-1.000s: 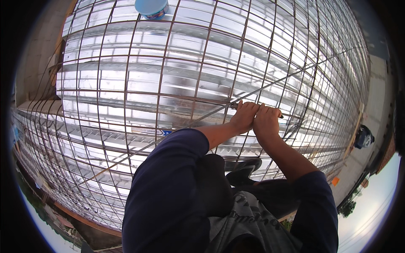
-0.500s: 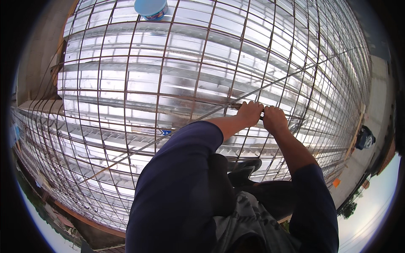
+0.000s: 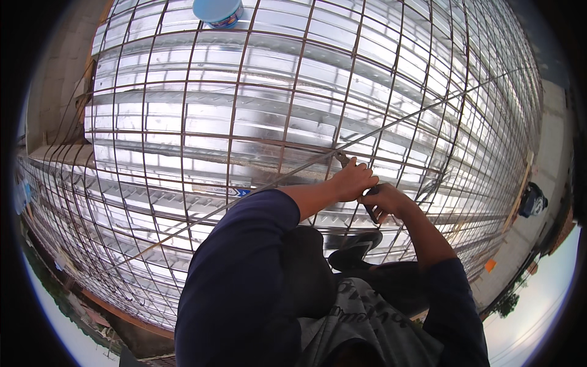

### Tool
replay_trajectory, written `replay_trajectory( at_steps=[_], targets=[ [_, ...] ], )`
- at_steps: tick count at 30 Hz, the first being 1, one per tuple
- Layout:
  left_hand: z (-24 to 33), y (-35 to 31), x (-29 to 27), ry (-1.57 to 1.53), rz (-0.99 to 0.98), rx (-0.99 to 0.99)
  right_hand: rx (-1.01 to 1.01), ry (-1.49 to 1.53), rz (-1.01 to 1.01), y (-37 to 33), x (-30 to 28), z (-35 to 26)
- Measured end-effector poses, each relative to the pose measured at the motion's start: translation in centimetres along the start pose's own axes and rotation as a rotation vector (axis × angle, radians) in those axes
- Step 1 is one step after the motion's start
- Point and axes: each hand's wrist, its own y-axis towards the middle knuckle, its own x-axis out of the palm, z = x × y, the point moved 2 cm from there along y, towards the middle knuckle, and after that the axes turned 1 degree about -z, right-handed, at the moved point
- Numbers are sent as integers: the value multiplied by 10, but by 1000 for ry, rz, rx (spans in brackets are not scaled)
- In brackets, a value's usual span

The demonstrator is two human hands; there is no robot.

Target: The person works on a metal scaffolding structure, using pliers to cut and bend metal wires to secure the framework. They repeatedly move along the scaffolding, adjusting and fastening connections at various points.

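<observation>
Just below a crossing of the steel bar mesh (image 3: 230, 116) are the jaws of a pair of pincers (image 3: 341, 158). A long straight bar (image 3: 397, 120) runs diagonally through the same crossing, over the mesh. My left hand (image 3: 354, 181) is wrapped round the pincers behind the jaws and hides most of the tool's middle. Close beside it, my right hand (image 3: 389, 200) is closed on a dark handle of the pincers, whose end shows below the fingers. Whether the jaws grip a wire at the crossing is too small to tell.
Shiny ribbed metal decking (image 3: 263, 79) lies under the mesh. A light blue bucket (image 3: 218, 12) stands at the far side. My dark shoe (image 3: 354, 249) is close below the hands. A concrete wall (image 3: 61, 79) rises at the left, and a dark bundle (image 3: 533, 200) lies at the right.
Both hands have come nearer to me. The pincers have swung from nearly sideways to a slant, their handles pointing down toward my shoe, while the jaws stay near the same crossing.
</observation>
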Motion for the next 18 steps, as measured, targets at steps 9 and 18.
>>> replay_trajectory(
  at_steps=[9, 18],
  targets=[
    [-10, 5, 1, -147, -215, -23, -34, -553, 376, 11, 12, 18],
    [-7, -48, -41, 56, 191, 32, -163, 812, -586, 30, 24, 47]
  ],
)
